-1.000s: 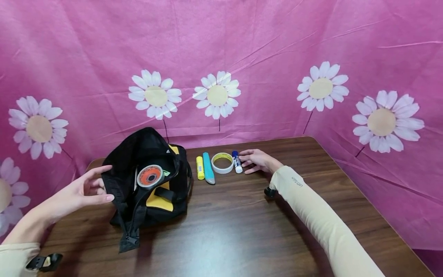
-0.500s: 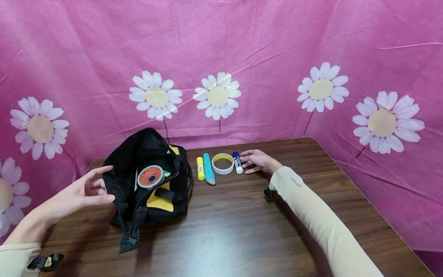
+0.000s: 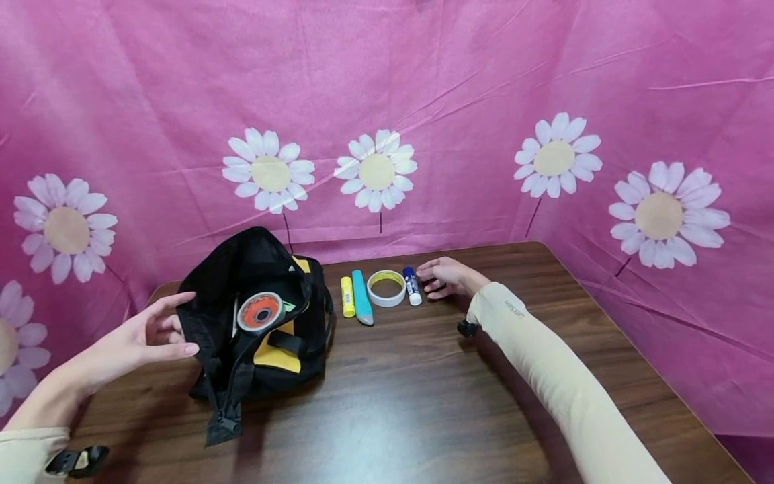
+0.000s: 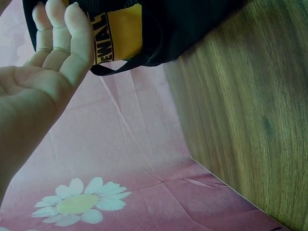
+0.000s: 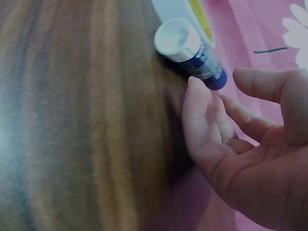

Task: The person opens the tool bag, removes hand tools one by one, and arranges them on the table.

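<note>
A black and yellow tool bag point(image 3: 260, 383) stands open at the left of the table. My left hand point(image 3: 142, 339) holds the bag's left rim, thumb and index finger at its edge. In the left wrist view, curled fingers point(image 4: 79, 38) lie against the bag. Inside the bag sits a tape roll with an orange core point(image 3: 249, 316). My right hand point(image 3: 450, 277) is just right of a blue and white glue stick point(image 3: 412, 286), its fingers loosely bent. In the right wrist view, a fingertip is very close to the glue stick point(image 5: 204, 67); I cannot tell whether they touch.
Left of the glue stick, a white tape roll point(image 3: 387, 302), a teal utility knife point(image 3: 361, 292) and a yellow tube point(image 3: 347, 296) lie in a row. A pink curtain point(image 3: 459, 81) with daisies hangs behind the brown wooden table point(image 3: 387, 403).
The head view has shifted slightly. My right hand has moved a little beside the glue stick, its lower fingers drawn in slightly. My left hand stays at the bag's rim.
</note>
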{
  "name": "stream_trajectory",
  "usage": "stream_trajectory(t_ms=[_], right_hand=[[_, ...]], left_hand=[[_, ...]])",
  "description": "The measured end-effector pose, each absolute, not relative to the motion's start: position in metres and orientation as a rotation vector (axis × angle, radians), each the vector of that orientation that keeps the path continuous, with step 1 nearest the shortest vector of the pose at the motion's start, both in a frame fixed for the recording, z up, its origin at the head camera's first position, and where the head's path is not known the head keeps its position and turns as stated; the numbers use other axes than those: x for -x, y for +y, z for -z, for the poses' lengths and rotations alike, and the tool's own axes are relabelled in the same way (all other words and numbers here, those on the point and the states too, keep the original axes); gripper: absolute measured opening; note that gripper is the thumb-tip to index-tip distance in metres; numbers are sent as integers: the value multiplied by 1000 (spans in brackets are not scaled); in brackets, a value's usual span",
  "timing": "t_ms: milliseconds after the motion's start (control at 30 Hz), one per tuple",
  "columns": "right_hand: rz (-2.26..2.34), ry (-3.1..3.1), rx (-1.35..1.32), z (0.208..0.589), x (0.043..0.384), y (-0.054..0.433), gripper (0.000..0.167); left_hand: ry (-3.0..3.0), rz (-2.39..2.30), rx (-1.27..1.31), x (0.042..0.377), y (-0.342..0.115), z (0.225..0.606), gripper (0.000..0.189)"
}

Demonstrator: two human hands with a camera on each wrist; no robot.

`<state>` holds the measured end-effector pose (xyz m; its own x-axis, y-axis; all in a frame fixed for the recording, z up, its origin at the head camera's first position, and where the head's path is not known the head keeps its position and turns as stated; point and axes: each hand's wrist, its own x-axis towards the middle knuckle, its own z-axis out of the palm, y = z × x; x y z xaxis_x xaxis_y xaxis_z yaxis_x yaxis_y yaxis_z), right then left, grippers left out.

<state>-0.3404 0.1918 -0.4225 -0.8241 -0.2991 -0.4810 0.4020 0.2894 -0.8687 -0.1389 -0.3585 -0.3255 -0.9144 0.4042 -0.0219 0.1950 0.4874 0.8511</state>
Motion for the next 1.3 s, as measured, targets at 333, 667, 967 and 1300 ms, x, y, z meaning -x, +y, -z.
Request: stream_trajectory(t_ms=[333,667,967,1300], right_hand=[[1545,2031,16,381,342,180,49],[1527,2057,248,329,340,140,47],[1486,2005,419,287,326,91,45],[1540,1881,543,264,311,36,43]], left_hand=[[2492,-1409,-528,138,-356,323,80],[2502,-1405,-495,137,-355,322,80],[2505,-1386,-488,137,-358,322,80],[2457,-1456,-551,141,-359,325,83]])
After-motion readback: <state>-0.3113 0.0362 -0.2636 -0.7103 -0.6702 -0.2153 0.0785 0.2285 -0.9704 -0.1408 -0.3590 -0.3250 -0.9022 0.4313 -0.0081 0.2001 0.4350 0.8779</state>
